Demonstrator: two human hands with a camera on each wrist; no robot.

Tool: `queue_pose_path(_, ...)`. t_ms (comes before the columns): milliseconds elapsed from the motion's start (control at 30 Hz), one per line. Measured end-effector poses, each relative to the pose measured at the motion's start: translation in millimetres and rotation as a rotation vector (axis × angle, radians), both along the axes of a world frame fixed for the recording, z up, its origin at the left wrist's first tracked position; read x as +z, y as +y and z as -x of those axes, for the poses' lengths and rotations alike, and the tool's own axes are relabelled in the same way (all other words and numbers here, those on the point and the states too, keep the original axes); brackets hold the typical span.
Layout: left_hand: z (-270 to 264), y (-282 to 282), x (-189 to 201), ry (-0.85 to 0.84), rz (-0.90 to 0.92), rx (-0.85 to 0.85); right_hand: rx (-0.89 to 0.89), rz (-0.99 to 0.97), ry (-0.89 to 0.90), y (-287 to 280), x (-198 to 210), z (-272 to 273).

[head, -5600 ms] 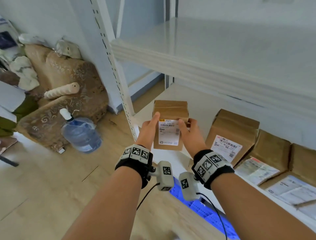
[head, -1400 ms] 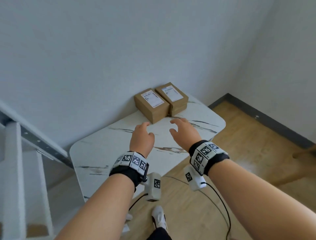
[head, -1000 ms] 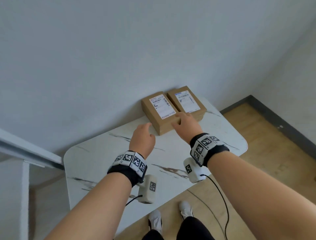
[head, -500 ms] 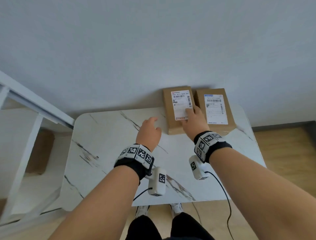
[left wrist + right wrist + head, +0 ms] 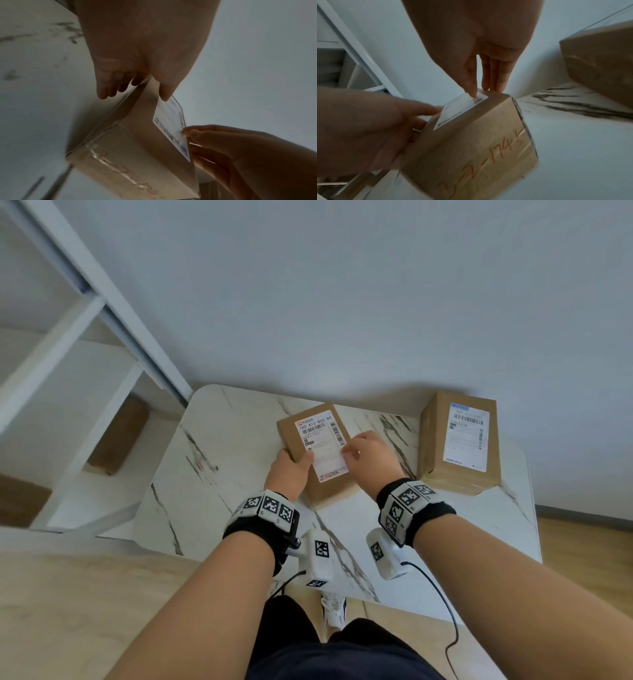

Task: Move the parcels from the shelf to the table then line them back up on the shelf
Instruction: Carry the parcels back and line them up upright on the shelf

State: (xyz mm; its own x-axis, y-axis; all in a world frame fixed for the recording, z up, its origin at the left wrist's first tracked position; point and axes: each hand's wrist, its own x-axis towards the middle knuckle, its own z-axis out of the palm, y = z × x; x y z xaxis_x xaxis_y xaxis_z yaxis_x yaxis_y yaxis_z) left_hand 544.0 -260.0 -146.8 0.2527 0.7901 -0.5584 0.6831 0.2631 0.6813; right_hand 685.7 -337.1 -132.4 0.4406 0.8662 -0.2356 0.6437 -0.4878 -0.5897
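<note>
A brown cardboard parcel (image 5: 318,453) with a white label sits askew over the middle of the marble table (image 5: 219,494). My left hand (image 5: 291,470) grips its left side, thumb on the label and fingers down the side (image 5: 102,93). My right hand (image 5: 366,453) holds the right side, thumb on the label (image 5: 473,93). Orange handwriting marks the parcel's near face (image 5: 471,142). I cannot tell whether it rests on the table. A second labelled parcel (image 5: 459,446) stands at the table's back right, apart from the first.
The white metal shelf (image 5: 68,364) stands left of the table, with a brown parcel (image 5: 116,436) on a lower level. A grey wall runs right behind the table. Wooden floor (image 5: 582,559) shows to the right, and my legs and a shoe below.
The parcel has come away from its neighbour by the wall, leftward and toward me. My left hand, empty before, now grips it together with the right.
</note>
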Motion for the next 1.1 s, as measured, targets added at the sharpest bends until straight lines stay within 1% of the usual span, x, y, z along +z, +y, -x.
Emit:
queue_pose_path(100,27,-7,-6,0.011,0.061,0.012,-0.045,0.025,0.087,8,0,18)
queue_pose_path(200,46,-19,-7,-0.018,0.099,0.017,-0.085,0.14,0.23,13,-3,32)
queue_pose_path(267,57,-26,-7,-0.033,0.122,0.042,-0.066,0.204,0.283,15,-6,42)
queue_pose_path(400,83,-37,-5,-0.09,0.179,0.14,-0.023,0.213,0.298,17,-6,68)
queue_pose_path(533,121,-41,2,-0.162,0.189,0.296,0.025,0.187,0.297,18,8,100)
queue_pose_path(600,145,-45,8,-0.181,0.186,0.348,0.061,0.18,0.289,18,16,123)
queue_pose_path(833,255,-69,24,-0.268,0.211,0.487,0.198,0.188,0.249,13,37,229)
queue_pose_path(1000,356,-94,26,-0.257,0.214,0.554,0.264,0.178,0.261,-3,39,326)
queue_pose_path(1100,417,-106,36,-0.269,0.215,0.595,0.308,0.17,0.27,-10,42,387)
